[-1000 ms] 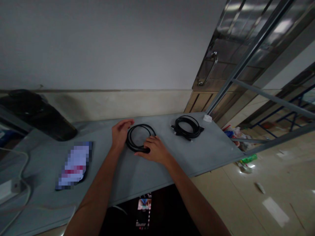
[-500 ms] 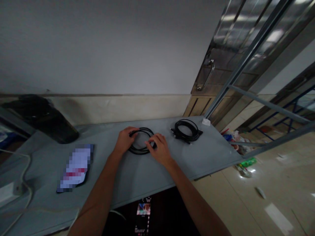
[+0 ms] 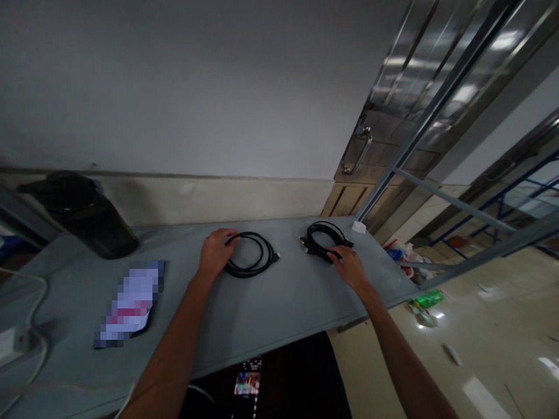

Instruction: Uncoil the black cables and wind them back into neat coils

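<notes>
A coiled black cable [image 3: 248,273] lies on the grey tabletop, its plug end pointing right. My left hand [image 3: 215,253] is closed on the left side of this coil, fingers pinching the strands. To the right lies a second coiled black cable [image 3: 315,247], with several connector ends at its left side. My right hand [image 3: 350,266] has its fingertips closed on the lower right edge of that second coil. The fingers partly cover the strands there.
A dark bottle [image 3: 94,218] stands at the back left, near a phone [image 3: 131,305]. A white power strip [image 3: 15,343] with a pale cord sits at the left edge. A small white block [image 3: 358,227] is by the metal frame post [image 3: 388,180].
My right hand has let go of the left coil and moved right to the second coil. My left hand stays on the first coil. The view has shifted slightly.
</notes>
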The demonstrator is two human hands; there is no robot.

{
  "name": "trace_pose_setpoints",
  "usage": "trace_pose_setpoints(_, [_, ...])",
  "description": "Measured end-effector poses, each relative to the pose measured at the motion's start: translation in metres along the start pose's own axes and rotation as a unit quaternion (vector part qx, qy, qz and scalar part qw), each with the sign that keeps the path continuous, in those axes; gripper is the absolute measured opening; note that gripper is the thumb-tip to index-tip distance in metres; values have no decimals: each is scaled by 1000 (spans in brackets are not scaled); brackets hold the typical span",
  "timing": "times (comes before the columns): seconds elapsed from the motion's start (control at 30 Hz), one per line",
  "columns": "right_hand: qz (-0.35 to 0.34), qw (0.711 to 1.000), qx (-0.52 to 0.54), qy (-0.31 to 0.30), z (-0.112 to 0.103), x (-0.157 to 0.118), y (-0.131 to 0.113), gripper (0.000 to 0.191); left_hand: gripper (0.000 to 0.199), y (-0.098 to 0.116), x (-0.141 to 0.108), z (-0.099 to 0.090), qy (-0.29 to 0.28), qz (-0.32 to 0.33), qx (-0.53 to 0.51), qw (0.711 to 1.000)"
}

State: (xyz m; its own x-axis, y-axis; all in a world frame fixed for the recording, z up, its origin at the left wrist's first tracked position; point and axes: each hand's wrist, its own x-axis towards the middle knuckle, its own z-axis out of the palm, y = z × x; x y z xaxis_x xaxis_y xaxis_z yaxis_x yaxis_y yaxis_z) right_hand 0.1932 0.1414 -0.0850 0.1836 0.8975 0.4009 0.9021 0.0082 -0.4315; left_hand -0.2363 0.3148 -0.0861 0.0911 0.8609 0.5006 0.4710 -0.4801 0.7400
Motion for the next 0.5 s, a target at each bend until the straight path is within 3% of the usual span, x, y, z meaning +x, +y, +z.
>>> trace_pose_setpoints(0.33, [8,994,59,93,-42,44,-21,60,38,26,-1,-15,121,1,-45,992])
trace_pose_setpoints(0.5, [12,991,75,113,-76,72,-39,65,38,33,-2,-12,122,-14,-68,990])
